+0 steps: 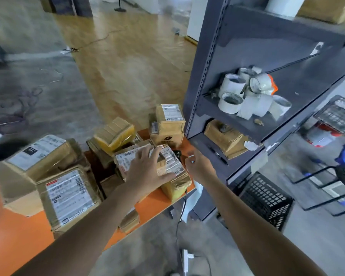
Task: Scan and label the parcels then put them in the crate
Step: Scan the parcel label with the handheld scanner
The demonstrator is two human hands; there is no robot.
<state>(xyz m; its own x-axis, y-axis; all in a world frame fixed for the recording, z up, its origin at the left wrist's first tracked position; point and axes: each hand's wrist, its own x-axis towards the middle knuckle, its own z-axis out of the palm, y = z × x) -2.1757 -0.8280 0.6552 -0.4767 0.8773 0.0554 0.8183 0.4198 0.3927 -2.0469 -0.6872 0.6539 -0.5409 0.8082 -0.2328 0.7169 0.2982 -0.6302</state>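
Note:
Several taped cardboard parcels with white shipping labels lie on an orange table (18,232). My left hand (145,170) rests with spread fingers on top of a labelled parcel (171,162) near the table's right end. My right hand (197,166) hovers just right of that parcel and pinches a small white piece, seemingly a label (191,156), between its fingertips. A dark scanner (177,152) lies behind the parcel, its cable (184,200) hanging off the table edge. A black plastic crate (267,200) stands on the floor to the right.
A grey metal shelf rack (207,56) rises right of the table, holding white tape and label rolls (253,94) and a cardboard box (225,138) below them. Another black crate (339,114) and a black wire frame (327,180) stand at the far right.

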